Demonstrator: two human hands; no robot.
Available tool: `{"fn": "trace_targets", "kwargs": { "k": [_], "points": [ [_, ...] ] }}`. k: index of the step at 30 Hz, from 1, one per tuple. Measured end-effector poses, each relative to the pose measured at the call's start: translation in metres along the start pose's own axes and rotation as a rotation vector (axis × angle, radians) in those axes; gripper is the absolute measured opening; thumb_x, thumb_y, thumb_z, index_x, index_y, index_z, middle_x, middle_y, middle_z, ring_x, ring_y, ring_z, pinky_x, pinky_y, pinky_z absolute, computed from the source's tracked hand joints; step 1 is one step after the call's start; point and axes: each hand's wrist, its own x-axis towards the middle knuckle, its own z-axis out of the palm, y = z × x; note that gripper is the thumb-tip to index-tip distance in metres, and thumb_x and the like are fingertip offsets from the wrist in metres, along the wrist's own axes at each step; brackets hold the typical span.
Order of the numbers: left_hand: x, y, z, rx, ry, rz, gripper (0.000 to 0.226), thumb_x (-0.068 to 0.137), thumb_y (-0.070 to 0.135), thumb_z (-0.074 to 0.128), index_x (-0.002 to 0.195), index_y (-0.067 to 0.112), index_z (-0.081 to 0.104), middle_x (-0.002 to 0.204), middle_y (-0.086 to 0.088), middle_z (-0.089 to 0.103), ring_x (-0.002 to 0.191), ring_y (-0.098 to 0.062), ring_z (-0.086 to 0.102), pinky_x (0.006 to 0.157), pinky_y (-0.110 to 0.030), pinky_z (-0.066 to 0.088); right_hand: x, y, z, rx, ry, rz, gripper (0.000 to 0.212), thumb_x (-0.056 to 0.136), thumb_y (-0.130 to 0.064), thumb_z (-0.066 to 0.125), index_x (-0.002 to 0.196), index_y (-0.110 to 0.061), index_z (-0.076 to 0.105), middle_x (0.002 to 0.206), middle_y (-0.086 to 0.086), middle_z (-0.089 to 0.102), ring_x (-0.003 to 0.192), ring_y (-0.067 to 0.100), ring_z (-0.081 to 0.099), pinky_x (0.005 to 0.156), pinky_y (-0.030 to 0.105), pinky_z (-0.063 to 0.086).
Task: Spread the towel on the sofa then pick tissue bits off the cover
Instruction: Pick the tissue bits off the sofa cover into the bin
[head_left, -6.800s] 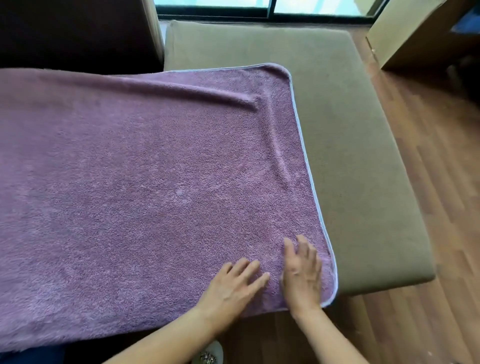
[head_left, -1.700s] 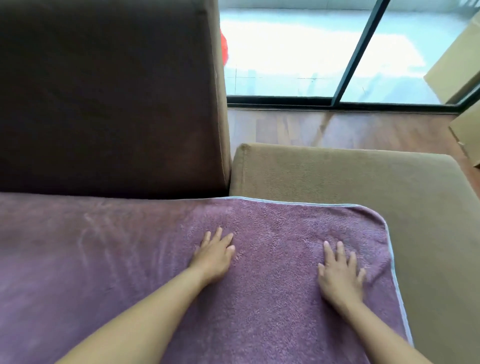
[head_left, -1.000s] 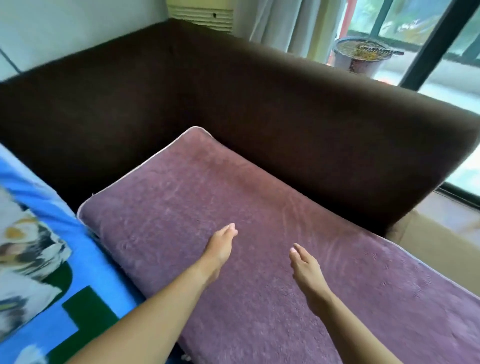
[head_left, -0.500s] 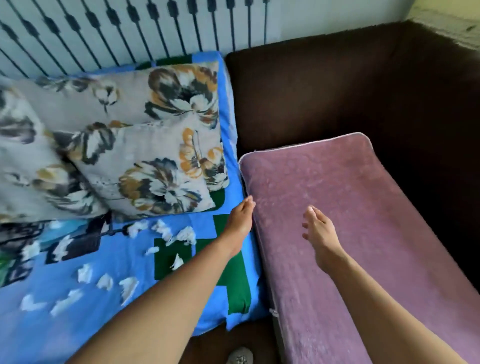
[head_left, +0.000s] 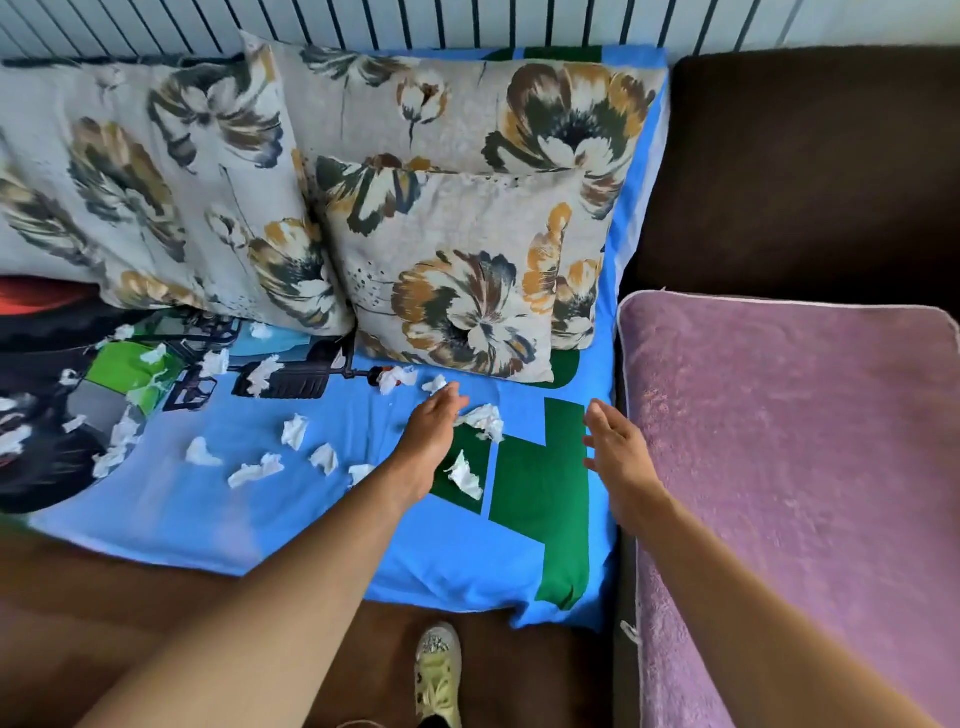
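Fingers of left hand beside tissue bit on cover

Both arms are bare and reach forward, away from the body. The left arm slants up toward the right. The left grip is palm down, with its fingers stretched out and close together. The right arm slants up toward the left. The right grip is turned on its side, fingers straight, holding nothing. The two grips are apart.
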Motion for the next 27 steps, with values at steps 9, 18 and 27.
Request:
{"fn": "trace_targets", "kwargs": {
  "k": [9,18,27],
  "points": [
    [0.022,-0.103,-0.058,0.012,0.078,-0.174,0.04,0.1,0.029,0.035,0.136,0.015,0.042,0.138,-0.005,0.051,0.129,-0.02,0.044,0.107,-0.037,0.033,0.012,0.068,0.09,-0.141,-0.132,0.153,0.039,0.092,-0.017,0.055,0.13,-0.017,0.049,0.114,0.002,0.053,0.093,0.016,0.052,0.069,0.026,0.043],
    [0.083,-0.175,-0.115,0.481,0.22,-0.176,0.029,0.09,0.014,0.051,0.118,0.012,0.06,0.124,-0.011,0.062,0.116,-0.027,0.055,0.096,-0.034,0.043,0.062,0.145,0.156,-0.388,-0.031,0.208,0.035,0.085,-0.006,0.059,0.117,-0.019,0.06,0.086,0.002,0.055,0.046,0.006,0.045,0.045,0.019,0.039],
    [0.143,-0.224,-0.139,1.015,0.004,0.017,0.073,0.09,0.004,0.047,0.145,0.038,0.014,0.158,-0.004,0.002,0.128,-0.029,0.037,0.09,-0.035,0.048,0.106,0.177,0.189,-1.161,-0.162,-0.011,0.075,0.08,0.013,0.041,0.139,-0.031,0.033,0.156,-0.002,0.008,0.126,0.026,0.033,0.081,0.031,0.049]
  ]
}}
